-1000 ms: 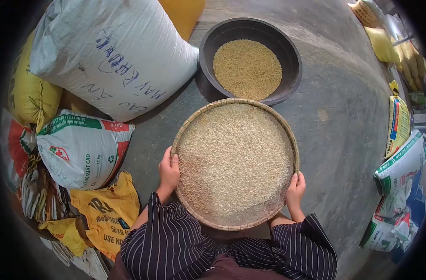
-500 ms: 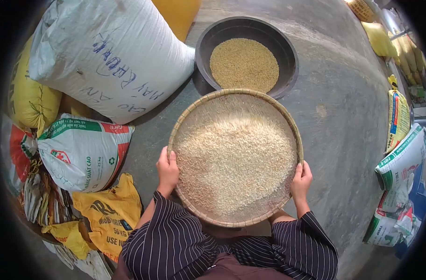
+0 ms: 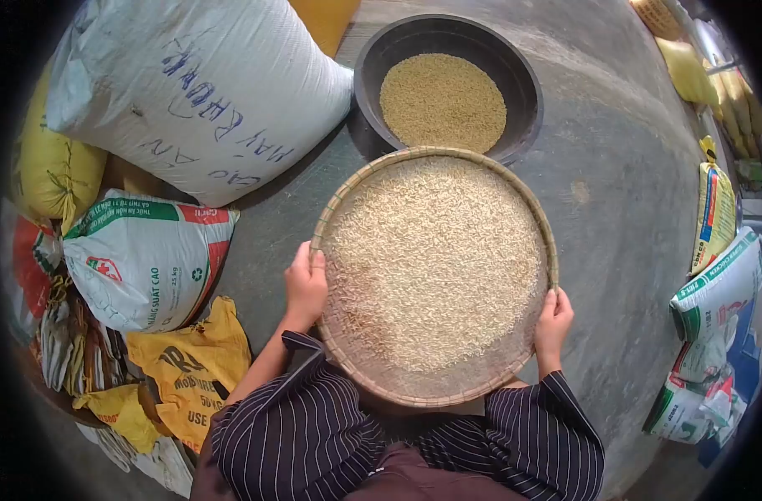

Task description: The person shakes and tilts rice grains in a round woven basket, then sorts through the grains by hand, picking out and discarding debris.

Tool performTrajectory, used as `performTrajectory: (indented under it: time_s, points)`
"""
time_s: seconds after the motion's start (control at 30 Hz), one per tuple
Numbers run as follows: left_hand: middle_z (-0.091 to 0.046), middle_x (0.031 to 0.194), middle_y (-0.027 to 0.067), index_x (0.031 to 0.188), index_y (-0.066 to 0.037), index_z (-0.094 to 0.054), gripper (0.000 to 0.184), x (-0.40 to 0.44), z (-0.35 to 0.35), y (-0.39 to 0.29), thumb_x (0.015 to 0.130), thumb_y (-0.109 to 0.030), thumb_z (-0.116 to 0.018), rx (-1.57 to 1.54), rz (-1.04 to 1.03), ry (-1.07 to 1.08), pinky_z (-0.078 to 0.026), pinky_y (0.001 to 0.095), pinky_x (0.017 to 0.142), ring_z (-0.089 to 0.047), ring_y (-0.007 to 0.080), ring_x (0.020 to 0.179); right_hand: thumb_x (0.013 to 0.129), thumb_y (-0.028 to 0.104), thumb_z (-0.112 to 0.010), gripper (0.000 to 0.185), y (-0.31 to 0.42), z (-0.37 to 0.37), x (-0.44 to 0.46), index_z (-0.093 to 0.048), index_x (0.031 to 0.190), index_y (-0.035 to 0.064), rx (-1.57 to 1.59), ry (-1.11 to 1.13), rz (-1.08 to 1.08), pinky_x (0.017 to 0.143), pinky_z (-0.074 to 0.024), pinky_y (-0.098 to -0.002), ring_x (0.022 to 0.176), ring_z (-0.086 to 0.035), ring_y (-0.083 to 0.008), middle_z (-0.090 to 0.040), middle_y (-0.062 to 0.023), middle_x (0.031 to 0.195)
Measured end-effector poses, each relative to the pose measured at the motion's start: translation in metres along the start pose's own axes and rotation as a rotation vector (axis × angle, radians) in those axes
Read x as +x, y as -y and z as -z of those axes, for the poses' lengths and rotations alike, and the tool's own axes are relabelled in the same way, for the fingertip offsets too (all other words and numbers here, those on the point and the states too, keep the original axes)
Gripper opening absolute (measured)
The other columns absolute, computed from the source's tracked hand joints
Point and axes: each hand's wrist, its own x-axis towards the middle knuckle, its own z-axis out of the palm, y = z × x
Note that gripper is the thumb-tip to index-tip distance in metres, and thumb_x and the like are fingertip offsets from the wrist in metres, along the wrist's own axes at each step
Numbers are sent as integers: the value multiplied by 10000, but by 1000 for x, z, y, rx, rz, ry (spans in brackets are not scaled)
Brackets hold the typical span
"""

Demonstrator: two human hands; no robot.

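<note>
A round woven winnowing basket (image 3: 341, 368) with a bound bamboo rim is held over my lap. My left hand (image 3: 305, 286) grips its left rim, thumb on top. Opposite it, my right hand (image 3: 553, 324) is closed on the right rim; the fingers of both hands partly disappear under the basket. Pale grain (image 3: 439, 259) covers most of the basket, with a browner patch at the left side. Just beyond the far rim stands a black basin (image 3: 527, 92) holding yellowish-brown grain (image 3: 444, 100); the basket overlaps its near edge in view.
A big white sack (image 3: 197, 100) with handwriting leans at the upper left. Below it are a white-green feed sack (image 3: 147, 259) and a yellow-orange bag (image 3: 189, 363). More sacks (image 3: 715, 288) line the right side. Grey concrete floor (image 3: 623, 250) lies between.
The basket has shifted slightly right and its far rim slightly up in view, both hands moving with it. Its grain has spread toward the far rim.
</note>
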Motion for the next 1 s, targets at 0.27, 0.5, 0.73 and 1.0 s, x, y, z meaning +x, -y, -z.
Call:
performTrajectory:
  time_s: [0.27, 0.5, 0.73, 1.0]
  points:
    - [-597, 750, 100, 1168, 7, -561, 280, -12, 21, -21, 997, -195, -470, -61, -204, -116, -419, 303, 616, -523, 136, 666, 999, 128, -468, 281, -4, -14, -12, -582, 1140, -86, 56, -83, 183, 746, -469, -314, 846, -583, -158, -673, -114, 951]
    - [-601, 773, 116, 1128, 8, -571, 260, 0, -2, 15, 996, -188, -462, -30, 4, -48, -450, 350, 647, -560, 203, 682, 1004, 114, -465, 299, 14, -6, 7, -586, 1200, -77, 26, 47, 114, 808, -476, -281, 943, -609, -136, -675, -101, 1010]
    - [-646, 808, 142, 1118, 3, -578, 247, 3, 3, 7, 994, -184, -476, -134, -32, -68, -466, 365, 661, -614, 237, 712, 1018, 155, -480, 325, 3, -5, 10, -575, 1206, -92, 82, 3, 144, 833, -482, -297, 955, -611, -157, -668, -119, 1054]
    - [-637, 802, 227, 1148, -16, -570, 251, 4, -7, -17, 983, -179, -476, -37, -59, -68, -485, 416, 652, -669, 369, 762, 1028, 149, -427, 317, -22, 3, 10, -579, 1176, -87, 9, -48, 187, 803, -460, -278, 911, -588, -139, -662, -109, 1023]
